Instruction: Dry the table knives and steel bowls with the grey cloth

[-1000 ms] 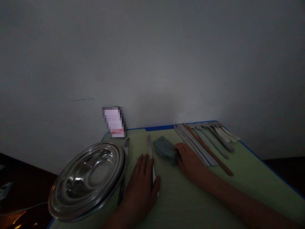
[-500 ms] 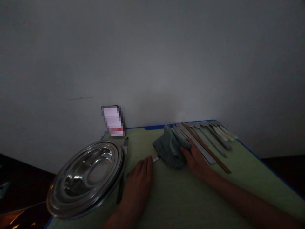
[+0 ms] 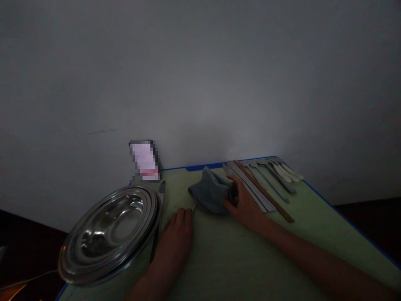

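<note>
At lower centre of the frame, the left hand (image 3: 175,234) closes its fingers on a knife (image 3: 194,207), only a sliver of which shows; hand and cloth hide the rest. Right of it, the right hand (image 3: 246,205) grips the grey-blue cloth (image 3: 213,193) between thumb and half-curled fingers, their tips hard to make out. Left of centre, pixelation masks the phone (image 3: 144,161).

Dishes (image 3: 120,228) left of cloth (image 3: 211,193), chopsticks (image 3: 265,192) right.

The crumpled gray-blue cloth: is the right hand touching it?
Touching. The head view shows the bare right hand gripping the crumpled gray-blue cloth by its right side.
</note>
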`<state>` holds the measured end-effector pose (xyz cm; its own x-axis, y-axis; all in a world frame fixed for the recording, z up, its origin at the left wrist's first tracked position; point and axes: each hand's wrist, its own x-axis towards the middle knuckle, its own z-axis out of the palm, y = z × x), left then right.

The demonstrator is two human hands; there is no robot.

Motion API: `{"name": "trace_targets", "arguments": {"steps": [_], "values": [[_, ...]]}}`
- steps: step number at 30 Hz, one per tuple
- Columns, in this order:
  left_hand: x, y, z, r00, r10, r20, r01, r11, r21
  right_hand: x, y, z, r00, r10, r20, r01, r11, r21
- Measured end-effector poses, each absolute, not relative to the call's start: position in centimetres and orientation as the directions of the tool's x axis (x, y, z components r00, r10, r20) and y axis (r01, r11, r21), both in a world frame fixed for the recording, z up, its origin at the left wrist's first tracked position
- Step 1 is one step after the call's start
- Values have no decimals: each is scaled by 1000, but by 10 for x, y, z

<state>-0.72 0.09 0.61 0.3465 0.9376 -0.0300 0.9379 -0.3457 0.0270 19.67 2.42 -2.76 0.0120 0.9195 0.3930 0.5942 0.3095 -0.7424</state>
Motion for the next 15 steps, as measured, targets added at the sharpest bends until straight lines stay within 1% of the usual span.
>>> {"name": "trace_targets", "arguments": {"steps": [4,8,9,11,13,15], "values": [[-9,4,4,301,952,-57,950,-294,103,201,28,-27,98,945,313,575,204,-793],[-14,9,6,263,962,-73,944,-241,224,201,23,-26,209,931,300,437,186,-880],[-15,9,6,252,965,-68,932,-224,285,200,22,-25,240,926,293,392,184,-902],[-18,9,6,222,974,-34,865,-181,469,197,20,-25,278,918,283,322,189,-928],[-20,7,4,172,985,10,727,-134,673,195,20,-25,311,909,277,270,195,-943],[-20,5,1,122,992,22,583,-90,807,195,22,-25,352,902,250,226,177,-958]]}}
